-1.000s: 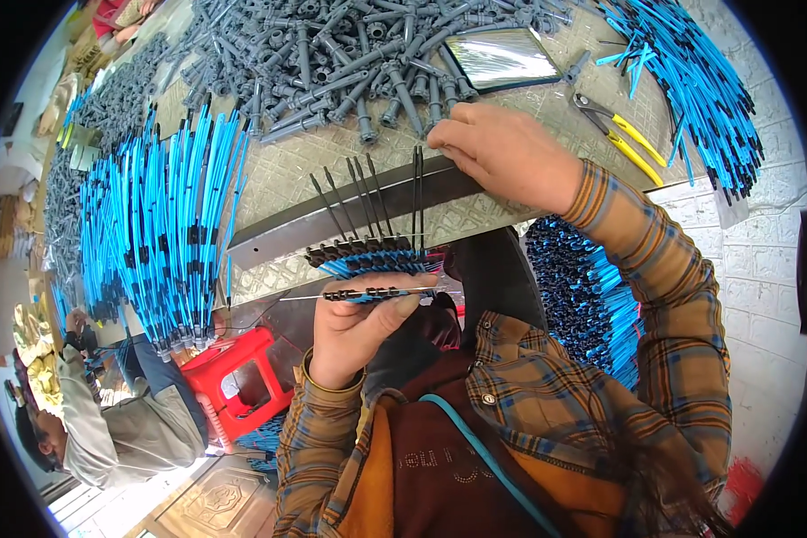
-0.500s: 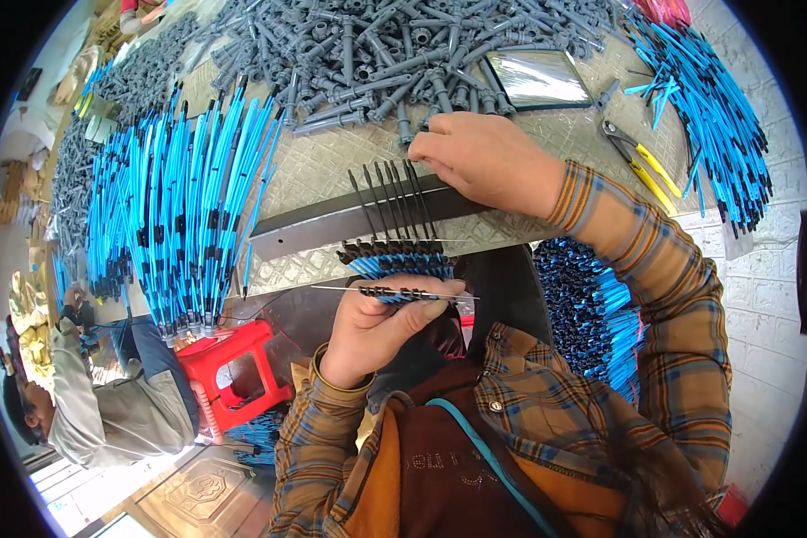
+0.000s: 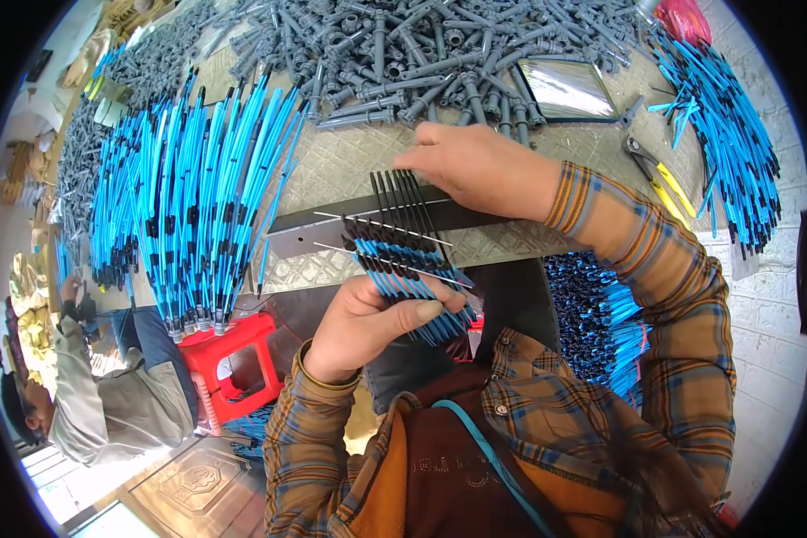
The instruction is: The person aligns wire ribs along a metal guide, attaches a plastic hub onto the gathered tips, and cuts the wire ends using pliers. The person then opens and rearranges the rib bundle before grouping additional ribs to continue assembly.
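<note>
My left hand (image 3: 363,325) grips a flat bundle of blue and black sticks (image 3: 399,269) below the table edge, thumb across its front. Two thin metal rods (image 3: 381,226) cross the bundle at a slant. Several slim black stems (image 3: 402,199) rise from its far end, over a dark metal bar (image 3: 305,235) along the table edge. At the upper ends of the stems is my right hand (image 3: 475,166), its fingers curled in. The fingertips are partly hidden, so what they pinch cannot be made out.
Grey plastic pipe-like parts (image 3: 394,67) are heaped at the back. Blue stick bundles lie left (image 3: 179,206) and right (image 3: 726,134). Yellow-handled pliers (image 3: 659,175) and a mirror-like plate (image 3: 567,88) rest at right. A red stool (image 3: 233,368) and another person (image 3: 121,394) are at left.
My left hand has tilted the bundle, so its blue top side now shows with both metal rods. My right hand stays at the stem tips. The table has shifted slightly right in view.
</note>
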`<state>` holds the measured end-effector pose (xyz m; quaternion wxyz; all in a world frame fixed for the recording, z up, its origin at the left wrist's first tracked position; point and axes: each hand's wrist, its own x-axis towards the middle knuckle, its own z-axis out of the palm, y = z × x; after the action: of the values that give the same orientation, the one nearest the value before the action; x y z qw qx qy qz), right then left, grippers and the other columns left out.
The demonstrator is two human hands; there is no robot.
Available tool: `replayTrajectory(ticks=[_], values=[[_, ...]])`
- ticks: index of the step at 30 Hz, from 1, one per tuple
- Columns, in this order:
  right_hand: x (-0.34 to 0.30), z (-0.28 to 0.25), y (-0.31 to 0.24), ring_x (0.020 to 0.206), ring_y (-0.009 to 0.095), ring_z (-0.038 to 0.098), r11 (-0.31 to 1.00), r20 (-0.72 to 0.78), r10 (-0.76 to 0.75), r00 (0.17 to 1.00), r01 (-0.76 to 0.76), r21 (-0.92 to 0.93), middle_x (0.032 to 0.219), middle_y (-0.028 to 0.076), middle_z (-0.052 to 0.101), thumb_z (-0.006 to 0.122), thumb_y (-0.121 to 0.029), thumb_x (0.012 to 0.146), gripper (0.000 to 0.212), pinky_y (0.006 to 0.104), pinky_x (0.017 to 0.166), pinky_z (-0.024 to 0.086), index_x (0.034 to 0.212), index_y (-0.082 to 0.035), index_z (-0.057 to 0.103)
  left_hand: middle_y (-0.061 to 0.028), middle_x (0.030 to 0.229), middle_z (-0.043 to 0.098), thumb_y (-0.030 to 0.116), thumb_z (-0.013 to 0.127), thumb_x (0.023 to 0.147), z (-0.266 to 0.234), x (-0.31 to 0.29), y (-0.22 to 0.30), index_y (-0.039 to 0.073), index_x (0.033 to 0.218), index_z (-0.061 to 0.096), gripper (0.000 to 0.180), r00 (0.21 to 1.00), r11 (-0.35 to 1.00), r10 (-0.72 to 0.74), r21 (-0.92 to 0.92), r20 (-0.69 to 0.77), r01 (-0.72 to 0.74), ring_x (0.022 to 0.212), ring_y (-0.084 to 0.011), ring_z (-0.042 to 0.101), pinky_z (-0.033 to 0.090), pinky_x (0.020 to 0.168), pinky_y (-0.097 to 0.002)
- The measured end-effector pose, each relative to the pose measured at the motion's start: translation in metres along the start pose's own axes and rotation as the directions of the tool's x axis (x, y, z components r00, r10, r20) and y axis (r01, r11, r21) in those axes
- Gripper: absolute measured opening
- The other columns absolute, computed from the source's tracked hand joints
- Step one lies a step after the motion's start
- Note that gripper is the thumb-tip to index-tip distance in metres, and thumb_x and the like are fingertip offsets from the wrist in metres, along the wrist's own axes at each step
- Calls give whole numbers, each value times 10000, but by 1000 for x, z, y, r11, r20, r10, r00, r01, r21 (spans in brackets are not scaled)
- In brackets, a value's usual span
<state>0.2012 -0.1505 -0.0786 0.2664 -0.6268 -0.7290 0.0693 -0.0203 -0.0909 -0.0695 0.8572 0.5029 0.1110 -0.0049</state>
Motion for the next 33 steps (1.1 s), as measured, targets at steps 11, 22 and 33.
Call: replayTrajectory(ticks=[11, 22, 33], values=[[27, 5, 10, 756, 283, 523, 974, 140, 99, 985, -124, 188, 746, 147, 515, 517, -204, 846, 201, 371, 680, 423, 813, -13, 568, -72, 982, 638, 78, 597, 833, -5, -1, 16, -4, 971, 622, 163, 998, 965, -49, 261, 34, 39, 902, -155, 595, 456, 819, -269], [1, -43, -37, 815, 324, 558, 983, 233, -37, 972, 77, -167, 942, 117, 520, 603, -113, 738, 305, 376, 715, 461, 1033, -55, 554, -11, 852, 630, 146, 633, 826, -12, 1, 3, 5, 945, 629, 185, 974, 961, 74, 247, 213, -127, 814, -79, 554, 446, 755, -245], [-8, -72, -77, 848, 278, 569, 854, 520, -178, 835, 394, -340, 921, 59, 556, 573, -144, 739, 265, 375, 730, 465, 996, -77, 563, -28, 893, 643, 134, 647, 810, -3, -9, -18, -7, 963, 627, 208, 950, 943, 98, 279, 296, -184, 842, -86, 559, 441, 776, -236]])
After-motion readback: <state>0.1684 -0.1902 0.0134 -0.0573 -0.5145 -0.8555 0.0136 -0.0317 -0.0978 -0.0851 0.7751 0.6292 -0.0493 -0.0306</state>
